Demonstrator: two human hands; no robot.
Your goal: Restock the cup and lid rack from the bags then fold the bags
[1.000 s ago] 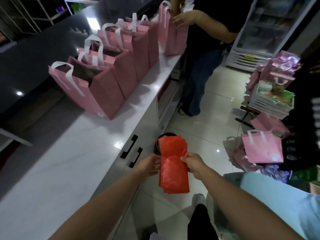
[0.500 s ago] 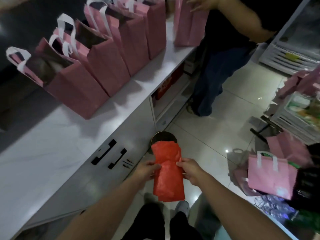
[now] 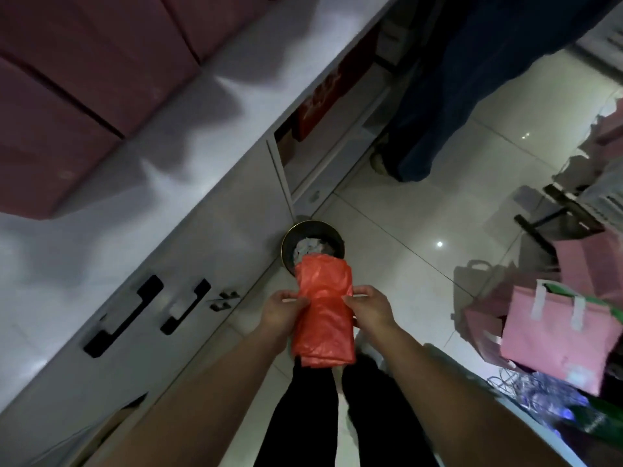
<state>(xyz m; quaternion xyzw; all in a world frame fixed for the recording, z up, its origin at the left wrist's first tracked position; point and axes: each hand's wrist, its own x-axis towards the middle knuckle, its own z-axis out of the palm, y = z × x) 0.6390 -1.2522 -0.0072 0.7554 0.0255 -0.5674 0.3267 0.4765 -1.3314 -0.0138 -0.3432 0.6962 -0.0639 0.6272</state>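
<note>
Pinching red bag [image 3: 323,315] at both edges | left hand [image 3: 281,311] fingers clamped | right hand [image 3: 371,308] fingers clamped | bin [image 3: 312,246] below on floor

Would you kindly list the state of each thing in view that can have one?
Red plastic bag: folded flat into a strip, held up off the floor.
Left hand: pinches the bag's left edge.
Right hand: pinches the bag's right edge.
Round bin: open, crumpled paper inside.
Cabinet doors: closed.
Pink bag on the floor: upright.
</note>
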